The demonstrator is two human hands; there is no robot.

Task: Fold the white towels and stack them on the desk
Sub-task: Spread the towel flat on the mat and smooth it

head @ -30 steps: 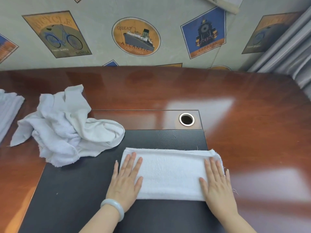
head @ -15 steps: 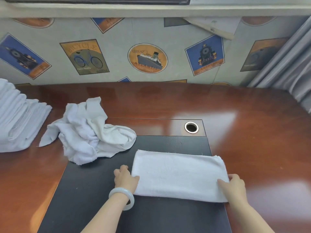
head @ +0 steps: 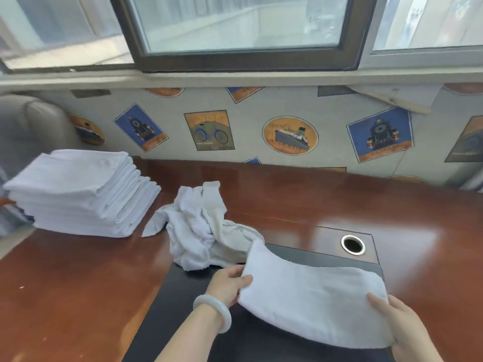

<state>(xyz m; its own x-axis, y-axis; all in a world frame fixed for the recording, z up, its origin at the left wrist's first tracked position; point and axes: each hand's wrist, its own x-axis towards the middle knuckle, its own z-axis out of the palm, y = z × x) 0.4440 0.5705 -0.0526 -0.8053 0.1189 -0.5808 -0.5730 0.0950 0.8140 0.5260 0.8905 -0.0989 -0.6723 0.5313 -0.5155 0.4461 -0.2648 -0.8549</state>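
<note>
A folded white towel (head: 311,296) hangs lifted off the dark desk mat (head: 167,304), sagging between my hands. My left hand (head: 228,284) grips its left end with the thumb on top. Its right end is held by my right hand (head: 397,322), fingers underneath. A crumpled pile of unfolded white towels (head: 201,231) lies just behind my left hand. A tall stack of folded white towels (head: 81,192) stands at the desk's far left.
The brown wooden desk (head: 339,199) runs to a wall with poster prints under a window. A round cable hole (head: 352,244) sits behind the mat. A grey chair back (head: 34,121) shows at the far left.
Both hands went from pressing flat on the towel to gripping its ends and lifting it off the mat. The view swung up and left, showing the stack.
</note>
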